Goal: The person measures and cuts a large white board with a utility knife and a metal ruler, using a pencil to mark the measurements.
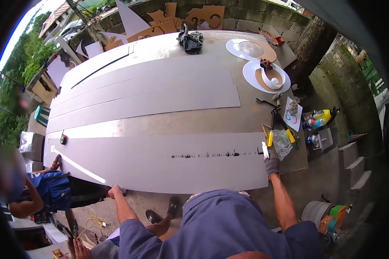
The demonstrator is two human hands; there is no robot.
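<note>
A long grey panel [160,172] lies along the near side of the table. My left hand [114,191], bare, is at the panel's near edge, beside the lower end of a slanting white strip [80,166]; its fingers are too small to make out. My right hand [272,165], in a grey glove, is closed around a small white object [265,150] at the panel's right end. A broken row of black marks [207,154] runs across the panel toward that hand. Just right of the glove lies a clear plastic bag [282,144] with yellow-handled items.
A co-worker's hand [56,162] rests on the panel's left end, near a tape measure [63,139]. More grey sheets [160,90] lie behind. White-and-brown cutouts [268,77] are at the back right, a dark cloth [190,41] at the back. Cans and bottles [320,121] stand at right.
</note>
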